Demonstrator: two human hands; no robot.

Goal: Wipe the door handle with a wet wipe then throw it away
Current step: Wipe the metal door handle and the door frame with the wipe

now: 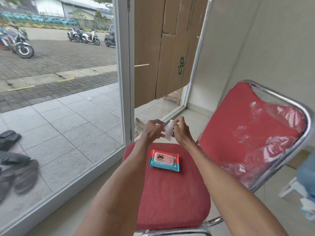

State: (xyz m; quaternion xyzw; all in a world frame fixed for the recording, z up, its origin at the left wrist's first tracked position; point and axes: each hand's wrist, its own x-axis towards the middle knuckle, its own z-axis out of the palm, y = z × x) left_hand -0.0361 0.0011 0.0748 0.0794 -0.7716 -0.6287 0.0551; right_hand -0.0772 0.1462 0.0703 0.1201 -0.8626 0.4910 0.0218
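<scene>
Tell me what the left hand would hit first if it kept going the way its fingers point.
Most likely the wet wipe held in the right hand: the left hand points right at it, nearly touching, though depth is uncertain.

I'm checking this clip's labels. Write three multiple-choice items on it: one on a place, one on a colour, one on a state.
1. Where does the pack of wet wipes lie?
A. on the red chair seat
B. on the floor tiles
C. on the chair's backrest

2. What colour is the pack's lid?
A. green
B. pink
C. black

3. What is happening with the wet wipe?
A. it lies on the seat
B. it sits inside the pack
C. it is held between both hands above the seat's far end

Key: 1 A, the pack rests flat on the seat cushion. 2 B, the flap on top is pink within a teal border. 3 C, the left hand and the right hand both have fingers on the white wipe, in the air.
</scene>
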